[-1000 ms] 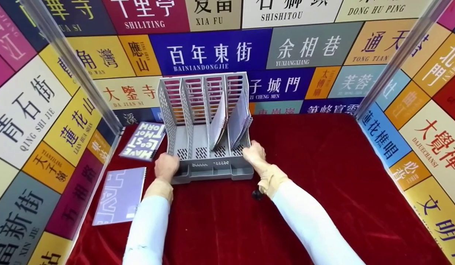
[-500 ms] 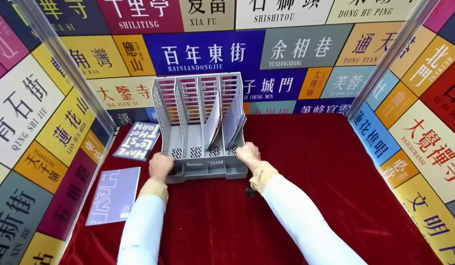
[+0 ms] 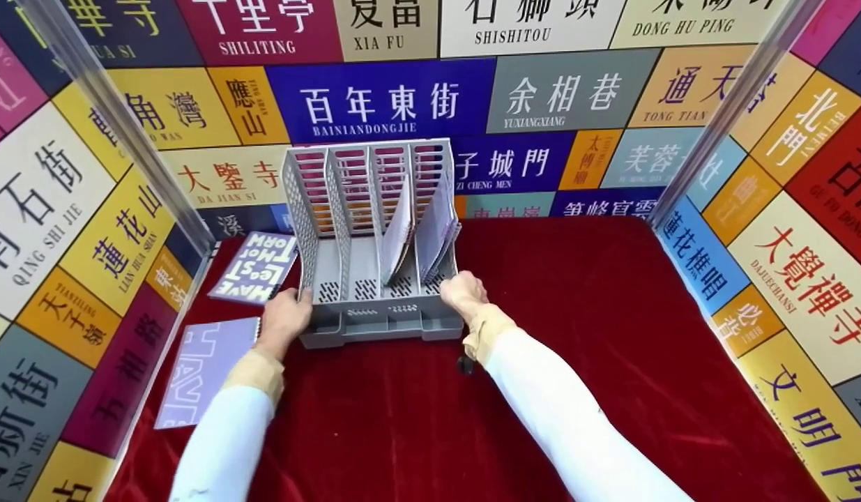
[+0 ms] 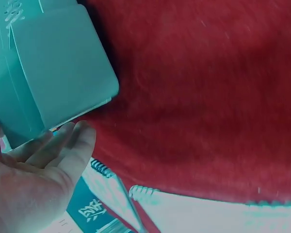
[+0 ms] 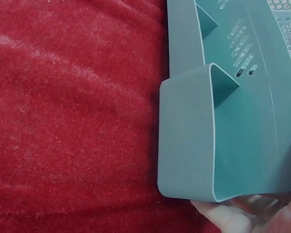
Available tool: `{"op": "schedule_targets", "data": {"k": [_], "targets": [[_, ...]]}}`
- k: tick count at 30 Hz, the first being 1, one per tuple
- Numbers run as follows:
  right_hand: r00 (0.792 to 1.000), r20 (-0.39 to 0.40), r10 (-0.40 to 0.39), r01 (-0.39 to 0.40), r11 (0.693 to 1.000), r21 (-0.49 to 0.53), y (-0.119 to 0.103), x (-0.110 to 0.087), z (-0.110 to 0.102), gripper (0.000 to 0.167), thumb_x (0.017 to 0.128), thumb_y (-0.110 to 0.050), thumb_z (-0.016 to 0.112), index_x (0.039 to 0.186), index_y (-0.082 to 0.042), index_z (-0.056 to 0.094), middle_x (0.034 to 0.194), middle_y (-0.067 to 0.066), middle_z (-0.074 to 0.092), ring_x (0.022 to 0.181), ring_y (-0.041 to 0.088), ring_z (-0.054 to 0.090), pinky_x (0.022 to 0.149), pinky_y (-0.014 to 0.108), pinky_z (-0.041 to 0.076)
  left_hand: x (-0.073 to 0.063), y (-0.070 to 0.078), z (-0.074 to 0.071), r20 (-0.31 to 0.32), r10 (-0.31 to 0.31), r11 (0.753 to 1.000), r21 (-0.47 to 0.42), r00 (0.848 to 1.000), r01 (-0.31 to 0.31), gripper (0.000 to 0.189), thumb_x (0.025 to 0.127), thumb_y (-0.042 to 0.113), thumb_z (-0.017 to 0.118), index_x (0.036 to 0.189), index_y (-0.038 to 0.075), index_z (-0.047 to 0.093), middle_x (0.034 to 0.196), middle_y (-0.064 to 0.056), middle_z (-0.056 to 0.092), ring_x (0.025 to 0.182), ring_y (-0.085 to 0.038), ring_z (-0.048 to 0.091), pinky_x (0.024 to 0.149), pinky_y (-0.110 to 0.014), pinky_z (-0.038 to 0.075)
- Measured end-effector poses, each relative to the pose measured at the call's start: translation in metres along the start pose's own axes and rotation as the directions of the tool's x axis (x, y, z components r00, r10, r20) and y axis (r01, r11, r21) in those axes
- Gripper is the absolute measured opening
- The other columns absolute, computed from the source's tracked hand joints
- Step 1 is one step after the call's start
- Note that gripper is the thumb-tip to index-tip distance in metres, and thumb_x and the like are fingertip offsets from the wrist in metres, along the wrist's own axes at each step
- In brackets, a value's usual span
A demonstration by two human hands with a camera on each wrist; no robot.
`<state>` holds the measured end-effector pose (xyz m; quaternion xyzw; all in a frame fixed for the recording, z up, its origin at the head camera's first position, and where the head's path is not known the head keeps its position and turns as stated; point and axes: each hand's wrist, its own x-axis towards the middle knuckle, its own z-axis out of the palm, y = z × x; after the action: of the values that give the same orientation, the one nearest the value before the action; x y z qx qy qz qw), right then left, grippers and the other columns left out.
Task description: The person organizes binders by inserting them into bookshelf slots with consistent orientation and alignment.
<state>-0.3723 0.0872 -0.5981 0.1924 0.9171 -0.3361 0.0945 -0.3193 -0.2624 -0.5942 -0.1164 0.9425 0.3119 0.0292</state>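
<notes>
A grey file rack (image 3: 381, 326) with upright compartments and a front trough stands on red cloth against the back wall. A light-covered notebook (image 3: 397, 240) leans in its third compartment from the left; several purple-grey notebooks (image 3: 436, 233) lean in the rightmost one. My left hand (image 3: 285, 317) is at the rack's front left corner, and the left wrist view shows its fingers (image 4: 77, 145) extended beside the trough. At the front right corner my right hand (image 3: 465, 291) grips the rack, fingers around the trough's end in the right wrist view; its thumb is mostly cut off.
Left of the rack lies a notebook with white lettering (image 3: 254, 268). A spiral-bound purple notebook (image 3: 206, 362) lies nearer, partly behind the left forearm. Panels printed with place names (image 3: 381, 101) wall in the back and both sides. A clear corner post (image 3: 730, 118) stands at right.
My left hand has loosened at the rack's corner and shifted slightly outward, its forearm swinging left. The right hand keeps its grip. The whole head view has drifted slightly; the notebooks stay in place.
</notes>
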Motion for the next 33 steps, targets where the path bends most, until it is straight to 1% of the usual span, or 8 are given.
{"op": "schedule_targets", "data": {"k": [5,11,16,22,25,30,32,33], "targets": [[1.000,0.010,-0.005,0.005,1.000,-0.005,0.001,0.000,0.000,0.041,0.101,-0.028,0.055,0.131,-0.008,0.075,0.138,0.018,0.078,0.135,0.040,0.072,0.117,0.051,0.056,-0.007,0.000,-0.011,0.010,0.065,0.997,0.050,0.998,-0.066,0.060,0.118,0.043,0.041,0.147,-0.004,0.063,0.151,-0.035,0.066,0.142,-0.058,0.062,0.122,-0.068,0.048],[1.000,0.012,-0.018,0.018,1.000,-0.012,0.002,0.001,0.003,0.041,0.100,-0.028,0.055,0.129,-0.008,0.077,0.138,0.017,0.079,0.135,0.039,0.073,0.116,0.050,0.057,-0.012,-0.010,-0.030,0.029,0.079,0.989,0.121,0.996,-0.082,0.063,0.118,0.047,0.039,0.152,0.000,0.062,0.152,-0.032,0.067,0.142,-0.058,0.062,0.122,-0.068,0.048],[1.000,0.020,-0.014,0.014,1.000,-0.015,0.003,0.001,0.004,0.042,0.100,-0.029,0.054,0.130,-0.010,0.077,0.137,0.016,0.079,0.135,0.038,0.073,0.115,0.049,0.057,-0.012,-0.030,-0.050,0.057,0.031,0.977,0.209,0.998,-0.042,0.072,0.115,0.055,0.044,0.157,-0.002,0.055,0.155,-0.039,0.060,0.142,-0.063,0.060,0.120,-0.071,0.048],[0.999,0.028,-0.019,0.020,0.999,-0.025,0.002,-0.001,0.002,0.044,0.101,-0.029,0.053,0.134,-0.010,0.075,0.141,0.016,0.078,0.136,0.037,0.073,0.116,0.049,0.057,-0.018,-0.064,-0.067,0.111,-0.030,0.948,0.319,0.993,-0.007,0.085,0.109,0.058,0.054,0.155,-0.014,0.050,0.154,-0.051,0.050,0.142,-0.070,0.053,0.120,-0.073,0.047],[0.999,0.029,-0.015,0.016,0.999,-0.029,0.002,0.002,0.003,0.043,0.101,-0.029,0.053,0.133,-0.010,0.075,0.140,0.016,0.078,0.135,0.037,0.073,0.115,0.050,0.058,-0.024,-0.078,-0.072,0.158,-0.091,0.936,0.352,0.983,0.030,0.096,0.105,0.061,0.060,0.160,-0.016,0.042,0.157,-0.055,0.042,0.145,-0.076,0.045,0.122,-0.077,0.043],[1.000,0.026,-0.015,0.016,1.000,-0.021,0.002,0.003,0.002,0.041,0.101,-0.029,0.054,0.129,-0.010,0.077,0.137,0.016,0.079,0.131,0.038,0.074,0.113,0.052,0.059,-0.033,-0.091,-0.077,0.211,-0.209,0.920,0.373,0.955,0.119,0.111,0.097,0.065,0.071,0.161,-0.018,0.036,0.159,-0.059,0.034,0.147,-0.082,0.034,0.120,-0.084,0.040],[1.000,0.026,-0.014,0.015,1.000,-0.018,0.002,0.003,0.001,0.040,0.102,-0.029,0.054,0.129,-0.010,0.077,0.137,0.016,0.079,0.131,0.038,0.074,0.112,0.052,0.059,-0.034,-0.094,-0.080,0.235,-0.235,0.914,0.384,0.943,0.132,0.114,0.095,0.066,0.075,0.160,-0.019,0.036,0.159,-0.058,0.036,0.148,-0.080,0.035,0.120,-0.083,0.040],[1.000,0.026,-0.014,0.014,1.000,-0.018,0.002,0.003,0.000,0.040,0.102,-0.029,0.054,0.129,-0.010,0.077,0.137,0.016,0.079,0.131,0.038,0.075,0.112,0.052,0.059,-0.035,-0.096,-0.080,0.252,-0.236,0.916,0.379,0.938,0.128,0.113,0.094,0.065,0.076,0.157,-0.021,0.038,0.157,-0.057,0.040,0.146,-0.078,0.040,0.120,-0.080,0.042]]}}
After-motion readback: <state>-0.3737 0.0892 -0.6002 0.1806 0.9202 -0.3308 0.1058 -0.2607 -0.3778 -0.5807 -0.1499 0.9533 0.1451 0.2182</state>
